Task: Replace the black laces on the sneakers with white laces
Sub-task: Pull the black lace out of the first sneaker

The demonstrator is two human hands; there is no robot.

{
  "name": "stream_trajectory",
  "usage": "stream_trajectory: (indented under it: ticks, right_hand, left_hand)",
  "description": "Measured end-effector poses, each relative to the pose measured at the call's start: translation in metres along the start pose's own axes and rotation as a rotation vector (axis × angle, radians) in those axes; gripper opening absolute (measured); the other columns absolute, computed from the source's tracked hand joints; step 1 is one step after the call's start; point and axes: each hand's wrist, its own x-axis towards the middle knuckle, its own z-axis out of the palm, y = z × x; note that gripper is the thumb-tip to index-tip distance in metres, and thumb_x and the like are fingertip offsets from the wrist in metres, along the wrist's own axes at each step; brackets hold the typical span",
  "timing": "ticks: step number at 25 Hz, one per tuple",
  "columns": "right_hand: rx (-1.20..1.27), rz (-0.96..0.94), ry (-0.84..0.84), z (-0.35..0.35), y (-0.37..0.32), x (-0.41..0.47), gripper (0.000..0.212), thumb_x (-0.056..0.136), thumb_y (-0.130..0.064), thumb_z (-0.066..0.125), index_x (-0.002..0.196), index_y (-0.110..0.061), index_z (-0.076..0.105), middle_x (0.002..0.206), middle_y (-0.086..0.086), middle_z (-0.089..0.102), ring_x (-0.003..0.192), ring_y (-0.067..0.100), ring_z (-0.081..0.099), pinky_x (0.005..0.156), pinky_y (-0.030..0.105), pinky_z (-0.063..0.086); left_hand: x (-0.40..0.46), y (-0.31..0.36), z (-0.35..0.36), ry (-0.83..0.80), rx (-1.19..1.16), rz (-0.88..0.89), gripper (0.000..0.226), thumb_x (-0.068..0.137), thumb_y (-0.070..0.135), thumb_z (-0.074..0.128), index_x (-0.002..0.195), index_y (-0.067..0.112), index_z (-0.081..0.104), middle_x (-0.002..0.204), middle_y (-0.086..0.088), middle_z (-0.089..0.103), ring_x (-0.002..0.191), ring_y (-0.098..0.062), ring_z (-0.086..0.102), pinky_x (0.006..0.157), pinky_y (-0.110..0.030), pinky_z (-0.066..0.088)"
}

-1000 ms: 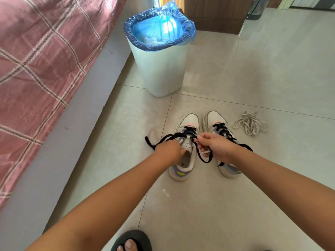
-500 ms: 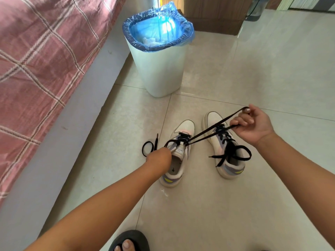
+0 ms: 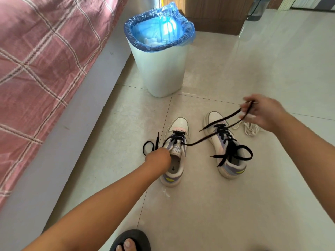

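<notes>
I'm watching the unlacing step, w/ the left sneaker (image 3: 176,153) being worked first. The left hand (image 3: 159,156) is steadying it at the tongue/collar; its grip is curling on the shoe there, though I can't see the fingers clearly. The right hand (image 3: 262,111), blurred, is pinching the black lace (image 3: 213,134) and holding one end up and off to the right, over the right sneaker (image 3: 226,147), which is lying fully laced and tied. The other lace end is lying looped on the floor (image 3: 217,205) left of the shoe. White laces (image 3: 251,128) are sitting bundled just beyond the right sneaker, untouched. Next, I reckon: re-grip nearer the eyelets and work the remaining crossings out row by row, approx. 3–4 left.
</notes>
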Motion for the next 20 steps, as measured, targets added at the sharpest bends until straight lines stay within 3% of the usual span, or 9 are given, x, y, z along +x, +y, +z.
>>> stream_trajectory:
  ticks: [2,3,5,7,12,16,20]
  right_hand:
    - [-0.739,-0.116,-0.02,0.023,0.022,-0.015,0.013,0.094,-0.023,0.051,0.094,-0.011,0.053,0.08,0.005,0.053,0.068,0.017,0.049,0.057,0.026,0.039]
    - [-0.942,-0.192,-0.108,0.038,0.038,-0.025,0.017,0.093,-0.024,0.052,0.103,-0.009,0.052,0.087,0.007,0.056,0.068,0.016,0.049,0.054,0.025,0.036]
    - [-1.117,-0.239,-0.352,0.072,0.073,-0.053,0.042,0.092,-0.028,0.054,0.127,-0.012,0.04,0.101,0.009,0.057,0.076,0.017,0.052,0.057,0.026,0.037]
    - [-1.234,-0.27,-0.465,0.103,0.103,-0.071,0.052,0.091,-0.032,0.053,0.132,-0.011,0.03,0.098,0.008,0.057,0.08,0.021,0.054,0.061,0.029,0.038]
    - [-1.297,-0.324,-0.243,0.128,0.121,-0.061,0.037,0.092,-0.014,0.043,0.125,-0.005,0.029,0.092,0.013,0.06,0.076,0.03,0.056,0.054,0.032,0.033]
    - [-1.352,-0.28,-0.338,0.083,0.121,-0.057,0.024,0.092,-0.019,0.043,0.111,-0.007,0.034,0.07,0.005,0.049,0.065,0.028,0.051,0.052,0.032,0.034]
    - [-1.276,-0.312,-0.445,0.069,0.135,-0.068,0.025,0.092,-0.02,0.046,0.113,-0.008,0.039,0.091,0.009,0.051,0.087,0.03,0.054,0.066,0.036,0.04]
  left_hand:
    - [-0.003,-0.001,-0.008,0.008,-0.054,0.038,0.03,0.096,0.019,0.042,0.122,0.008,0.051,0.112,-0.01,0.059,0.096,-0.025,0.058,0.078,-0.033,0.047]
    - [-0.003,-0.002,-0.012,0.042,-0.106,0.063,0.03,0.095,0.025,0.041,0.115,0.006,0.053,0.105,-0.01,0.059,0.089,-0.024,0.056,0.073,-0.032,0.046]
    - [-0.002,-0.004,-0.019,0.133,-0.171,0.129,0.025,0.093,0.028,0.042,0.102,0.007,0.053,0.087,-0.006,0.053,0.077,-0.021,0.051,0.064,-0.028,0.04]
    - [-0.001,-0.001,-0.024,0.165,-0.144,0.144,0.018,0.092,0.026,0.044,0.091,0.01,0.052,0.083,-0.006,0.053,0.075,-0.022,0.052,0.061,-0.028,0.038]
    - [0.006,0.007,-0.019,0.203,-0.023,0.128,0.021,0.094,0.014,0.041,0.103,0.007,0.058,0.104,-0.011,0.063,0.09,-0.027,0.061,0.064,-0.029,0.04]
    - [-0.005,-0.025,0.01,0.263,-0.063,0.188,0.029,0.096,0.034,0.035,0.105,0.012,0.052,0.097,-0.008,0.064,0.087,-0.028,0.061,0.062,-0.028,0.035]
    - [-0.01,-0.024,0.021,0.225,-0.012,0.214,0.041,0.097,0.048,0.028,0.099,0.015,0.051,0.091,-0.005,0.065,0.083,-0.026,0.061,0.061,-0.029,0.034]
